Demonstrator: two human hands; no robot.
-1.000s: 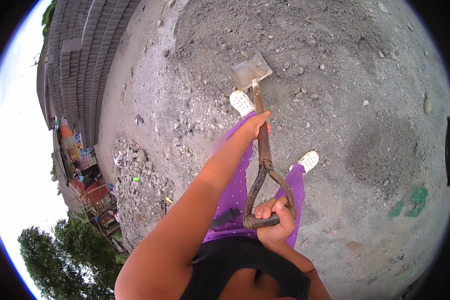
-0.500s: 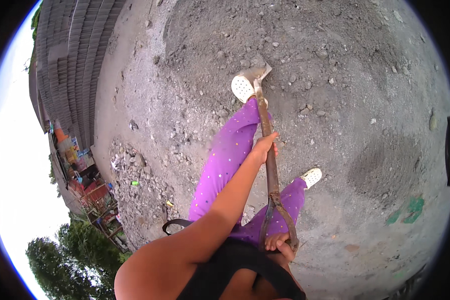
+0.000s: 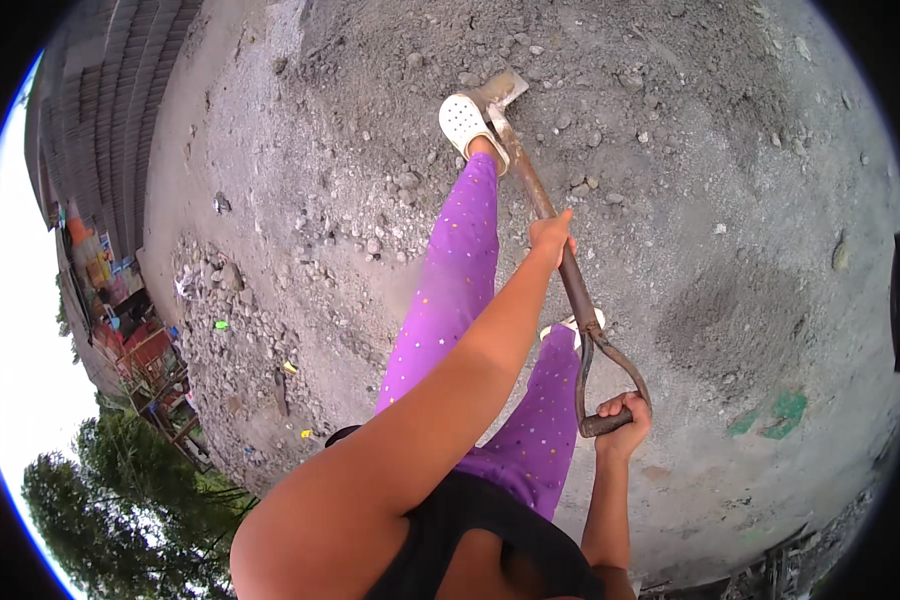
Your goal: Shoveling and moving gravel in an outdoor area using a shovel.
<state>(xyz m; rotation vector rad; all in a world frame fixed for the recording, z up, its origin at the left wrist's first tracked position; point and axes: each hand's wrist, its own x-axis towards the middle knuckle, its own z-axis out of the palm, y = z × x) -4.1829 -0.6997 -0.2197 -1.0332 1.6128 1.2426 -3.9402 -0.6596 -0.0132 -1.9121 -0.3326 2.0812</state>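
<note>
A shovel [image 3: 578,292] with a brown shaft and a D-shaped handle slants from lower right to upper middle. My left hand [image 3: 552,238] is closed round the middle of its shaft. My right hand [image 3: 625,418] grips the crossbar of the handle. At the far end the blade [image 3: 500,92] rests at the edge of loose grey gravel, and my left foot in a white clog [image 3: 465,122] is against it, partly covering it. My other white clog [image 3: 588,325] stands farther back, partly hidden behind the handle.
Loose gravel and dirt [image 3: 660,70] spread ahead. A heap of stones [image 3: 255,350] lies at the left, with bits of coloured litter. A damp dark patch [image 3: 735,315] and green scraps [image 3: 782,413] are to the right. Stacked grey blocks or tiles [image 3: 110,110] stand far left, near trees.
The shovel's handle has swung right and away from my body, with my right hand on it. My left hand has moved slightly forward with the shaft. The view has shifted.
</note>
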